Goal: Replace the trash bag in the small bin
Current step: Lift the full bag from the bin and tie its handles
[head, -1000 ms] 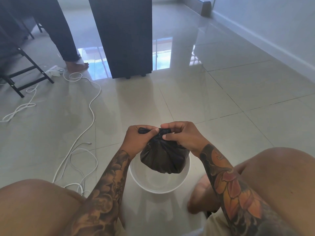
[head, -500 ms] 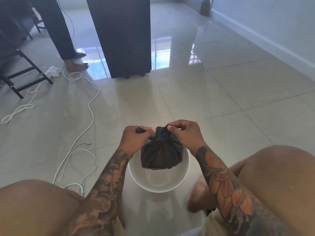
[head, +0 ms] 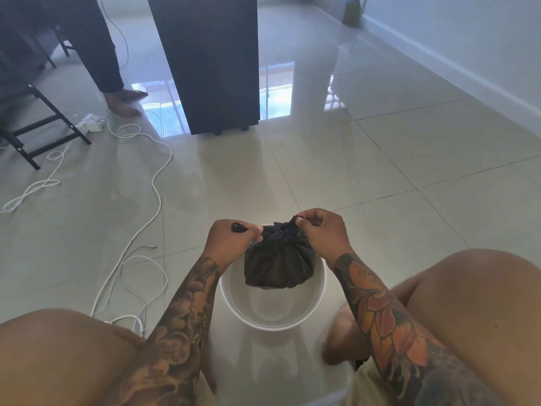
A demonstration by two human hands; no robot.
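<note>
A small white bin point(head: 272, 313) stands on the tiled floor between my knees. A full black trash bag point(head: 279, 265) hangs over the bin's far half, its gathered top bunched into a knot. My left hand point(head: 231, 243) grips one black tail of the bag at the left of the knot. My right hand point(head: 323, 230) pinches the other tail at the right of the knot. The bag's lower part dips inside the bin's rim. The bin's inside looks bare and white below the bag.
White cables point(head: 140, 218) snake across the floor to my left, near my left knee. A dark cabinet point(head: 216, 63) stands ahead. Another person's leg and bare foot point(head: 121, 105) are at the far left by a black frame point(head: 44, 133). A wall runs along the right.
My hands have drawn slightly apart on the bag's tails, and the gathered top has tightened. The bag stays over the bin.
</note>
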